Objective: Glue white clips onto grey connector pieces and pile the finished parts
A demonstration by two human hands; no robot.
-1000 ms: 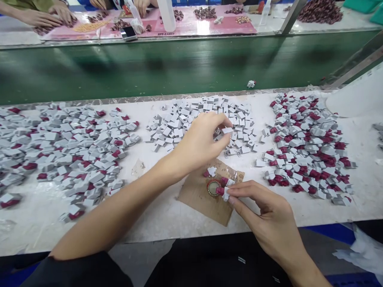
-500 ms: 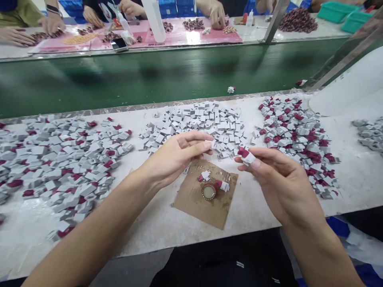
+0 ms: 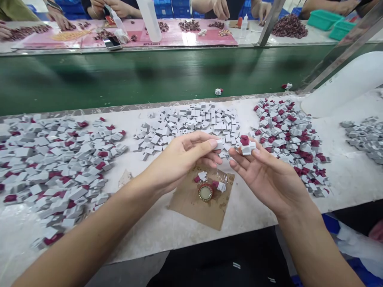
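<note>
My left hand [image 3: 191, 153] pinches a small light-grey plastic block [image 3: 219, 144] between thumb and fingers. Just to its right, my right hand [image 3: 269, 171] holds a grey-and-maroon plastic part [image 3: 245, 144] between thumb and fingertips, maroon end up. The two pieces are close together but apart. Below them lies a cardboard square [image 3: 191, 211] with wet-looking spots. On it sit a round cap-like dish [image 3: 206, 192] with a reddish rim and two grey-and-maroon parts [image 3: 220, 186]. Behind my hands spreads a pile of plain grey blocks [image 3: 191, 119].
Piles of grey-and-maroon parts lie at left [image 3: 60, 159] and right [image 3: 290, 135], with grey pieces [image 3: 366, 137] farther right. A green conveyor belt [image 3: 149, 75] runs behind, carrying two stray parts. A white cylinder [image 3: 344, 85] leans near a metal post. Co-workers' hands work across the belt.
My hands have come closer together, bringing the grey block and the grey-and-maroon part near each other. The maroon end has turned more upright. The view has shifted slightly.
</note>
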